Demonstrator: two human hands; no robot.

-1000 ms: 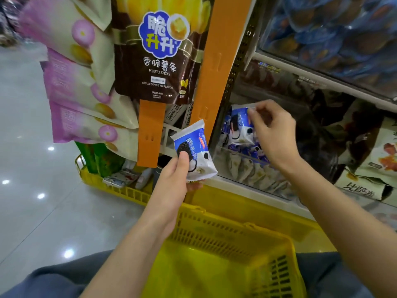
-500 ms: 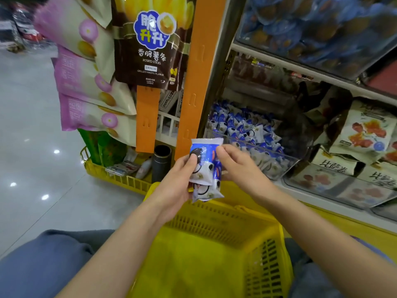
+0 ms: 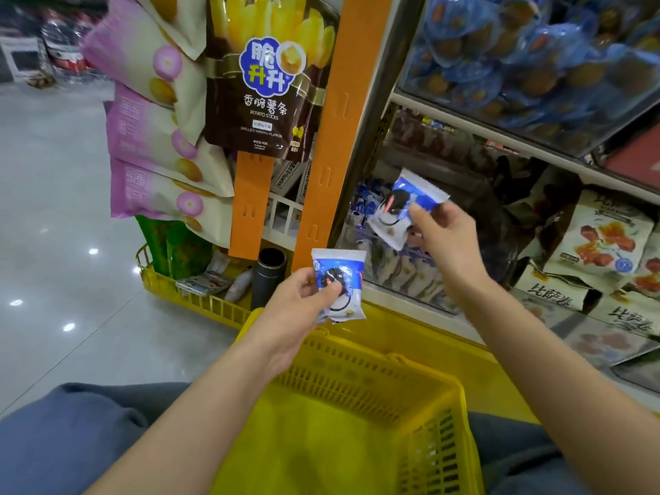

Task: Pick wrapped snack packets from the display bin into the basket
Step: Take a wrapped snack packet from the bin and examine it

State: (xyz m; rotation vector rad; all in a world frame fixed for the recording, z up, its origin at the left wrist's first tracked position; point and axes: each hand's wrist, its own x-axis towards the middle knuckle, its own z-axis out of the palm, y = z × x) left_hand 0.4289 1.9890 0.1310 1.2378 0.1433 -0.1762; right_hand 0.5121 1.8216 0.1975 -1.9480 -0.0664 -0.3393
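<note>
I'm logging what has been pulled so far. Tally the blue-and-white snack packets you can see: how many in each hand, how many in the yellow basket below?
Left-hand packet, held in the left hand: 1
Right-hand packet, held in the right hand: 1
Packets in the yellow basket: 0 visible
Total: 2

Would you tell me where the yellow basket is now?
Head view, bottom centre: the yellow basket sits below the left hand and right hand, just before the display bin.

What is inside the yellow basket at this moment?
The basket floor that shows is bare yellow plastic; nothing lies on it. The left forearm covers its left side, and the frame cuts off its near end.
</note>
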